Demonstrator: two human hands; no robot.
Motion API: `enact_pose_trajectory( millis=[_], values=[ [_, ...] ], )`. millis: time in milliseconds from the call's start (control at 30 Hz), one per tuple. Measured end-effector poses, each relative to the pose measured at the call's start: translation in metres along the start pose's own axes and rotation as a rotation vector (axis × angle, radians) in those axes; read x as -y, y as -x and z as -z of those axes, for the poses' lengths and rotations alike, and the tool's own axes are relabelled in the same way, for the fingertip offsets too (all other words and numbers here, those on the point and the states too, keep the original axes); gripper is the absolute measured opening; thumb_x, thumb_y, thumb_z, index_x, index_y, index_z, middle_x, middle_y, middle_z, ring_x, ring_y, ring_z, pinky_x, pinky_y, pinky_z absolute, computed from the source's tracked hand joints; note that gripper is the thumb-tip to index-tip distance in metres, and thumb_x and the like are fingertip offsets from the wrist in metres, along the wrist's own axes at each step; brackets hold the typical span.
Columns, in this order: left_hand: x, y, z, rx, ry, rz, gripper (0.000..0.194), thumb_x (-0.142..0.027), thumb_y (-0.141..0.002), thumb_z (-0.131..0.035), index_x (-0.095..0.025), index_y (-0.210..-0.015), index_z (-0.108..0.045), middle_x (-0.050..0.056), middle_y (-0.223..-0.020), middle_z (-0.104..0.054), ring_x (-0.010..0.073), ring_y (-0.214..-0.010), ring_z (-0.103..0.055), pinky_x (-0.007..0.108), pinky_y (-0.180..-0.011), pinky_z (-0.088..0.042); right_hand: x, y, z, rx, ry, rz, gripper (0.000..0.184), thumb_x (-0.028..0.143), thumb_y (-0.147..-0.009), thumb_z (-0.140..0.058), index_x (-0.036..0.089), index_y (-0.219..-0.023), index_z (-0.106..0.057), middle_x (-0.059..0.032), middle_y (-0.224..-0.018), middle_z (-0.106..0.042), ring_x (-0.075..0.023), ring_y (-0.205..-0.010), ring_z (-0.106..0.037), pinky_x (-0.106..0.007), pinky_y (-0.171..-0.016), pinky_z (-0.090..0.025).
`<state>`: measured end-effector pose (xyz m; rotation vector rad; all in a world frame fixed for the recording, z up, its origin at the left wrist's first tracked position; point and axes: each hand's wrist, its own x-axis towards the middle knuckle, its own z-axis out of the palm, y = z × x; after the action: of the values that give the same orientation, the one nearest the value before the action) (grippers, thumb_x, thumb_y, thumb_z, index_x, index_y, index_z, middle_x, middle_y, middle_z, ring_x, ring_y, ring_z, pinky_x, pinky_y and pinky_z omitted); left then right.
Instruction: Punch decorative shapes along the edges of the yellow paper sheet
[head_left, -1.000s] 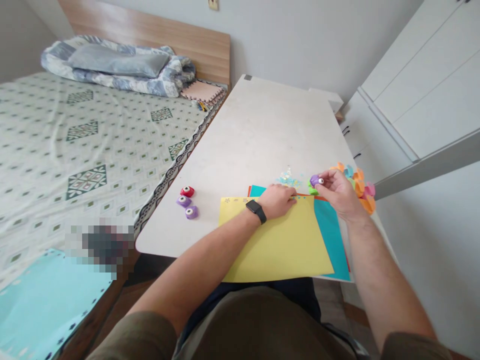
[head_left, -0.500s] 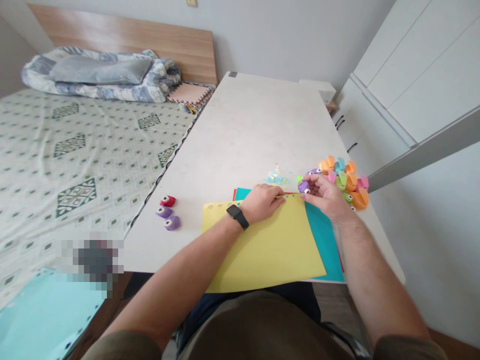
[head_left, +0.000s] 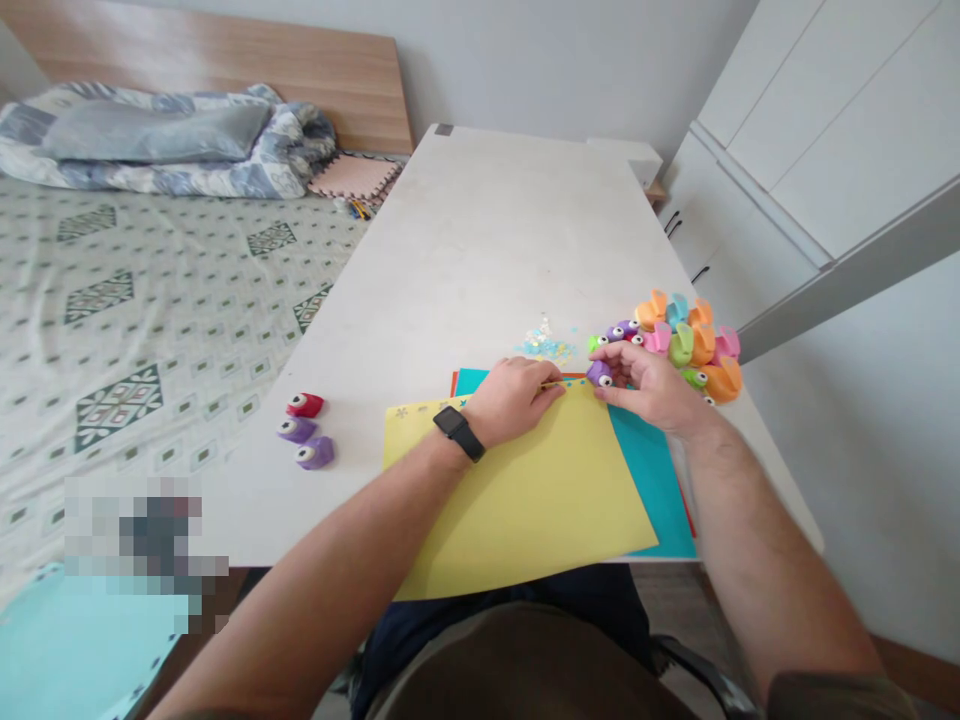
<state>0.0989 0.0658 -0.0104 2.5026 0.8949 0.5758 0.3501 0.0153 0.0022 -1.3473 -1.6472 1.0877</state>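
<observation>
1. The right hand (head_left: 652, 388) is at the far edge of the yellow sheet (head_left: 525, 500). Its grip is closed, with thumb and fingers pinched around a purple paper punch (head_left: 599, 374), which touches that edge.
2. The left hand (head_left: 514, 400) rests on the yellow sheet near its far edge, just left of the punch, with fingers curled. A black watch (head_left: 454, 432) sits on its wrist. I cannot tell whether this grip holds anything.
3. The yellow sheet lies at the near side of the white worktop (head_left: 480, 250) and hangs over its near edge. It overlaps a teal sheet (head_left: 652, 480), which shows to the right and far side, and a thin strip of red sheet (head_left: 691, 510) shows at the right.
4. Small punched shapes (head_left: 401, 412) run along the far edge of the yellow sheet.
5. A cluster of orange, pink, green and purple punches (head_left: 686, 345) sits just beyond the right hand.
6. Pale paper bits (head_left: 544, 345) are scattered on the worktop, far of the hands.
7. Three punches, one red (head_left: 305, 404) and two purple (head_left: 316, 452), stand together left of the yellow sheet.
8. Left of the worktop is a patterned bed (head_left: 150, 300), with a light blue sheet (head_left: 90, 650) on its near corner.
</observation>
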Motion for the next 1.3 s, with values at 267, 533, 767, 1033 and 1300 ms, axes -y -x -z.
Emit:
enact_pose_trajectory(
  millis=[267, 533, 767, 1033, 1300],
  values=[
    [0.002, 0.0, -0.003, -0.02, 0.002, -0.018, 0.019, -0.031, -0.102, -0.057, -0.018, -0.105, -0.071, 0.006, -0.096, -0.077, 0.0216, -0.091, -0.07, 0.034, -0.085, -0.052, 0.005, 0.002, -0.001, 0.017, 0.083, 0.033, 0.046, 0.027, -0.086, -0.076, 0.025, -0.13, -0.066, -0.0066, -0.112, -0.07, -0.0225, -0.099, -0.066, -0.039, -0.089, -0.056],
    [0.002, 0.001, -0.003, -0.027, 0.021, -0.031, 0.018, -0.03, -0.101, -0.057, -0.019, -0.103, -0.071, 0.005, -0.096, -0.077, 0.0213, -0.09, -0.07, 0.034, -0.085, -0.052, 0.007, 0.004, -0.002, 0.019, 0.186, 0.052, 0.045, 0.026, -0.086, -0.073, 0.027, -0.131, -0.069, -0.0054, -0.109, -0.072, -0.0225, -0.093, -0.066, -0.037, -0.082, -0.056],
    [0.003, 0.0, -0.004, -0.025, 0.024, -0.012, 0.017, -0.03, -0.101, -0.058, -0.02, -0.102, -0.072, 0.006, -0.095, -0.077, 0.0211, -0.09, -0.07, 0.034, -0.085, -0.052, 0.011, 0.004, -0.003, 0.042, 0.163, 0.051, 0.047, 0.025, -0.085, -0.073, 0.028, -0.132, -0.071, -0.0063, -0.117, -0.073, -0.0257, -0.103, -0.068, -0.04, -0.09, -0.057],
    [0.003, 0.0, -0.005, -0.025, 0.021, -0.021, 0.017, -0.029, -0.101, -0.058, -0.019, -0.102, -0.071, 0.006, -0.095, -0.077, 0.0209, -0.09, -0.07, 0.033, -0.084, -0.052, 0.012, 0.005, -0.004, 0.022, 0.181, 0.05, 0.044, 0.025, -0.086, -0.073, 0.027, -0.13, -0.071, -0.0064, -0.114, -0.073, -0.0253, -0.1, -0.068, -0.04, -0.089, -0.057],
    [0.003, 0.0, -0.003, -0.022, 0.018, -0.013, 0.018, -0.031, -0.101, -0.058, -0.02, -0.104, -0.072, 0.006, -0.095, -0.077, 0.0215, -0.09, -0.07, 0.034, -0.084, -0.052, 0.006, 0.004, -0.001, 0.016, 0.126, 0.037, 0.051, 0.032, -0.085, -0.076, 0.025, -0.135, -0.066, -0.0063, -0.108, -0.071, -0.0224, -0.092, -0.066, -0.038, -0.082, -0.058]
  ],
)
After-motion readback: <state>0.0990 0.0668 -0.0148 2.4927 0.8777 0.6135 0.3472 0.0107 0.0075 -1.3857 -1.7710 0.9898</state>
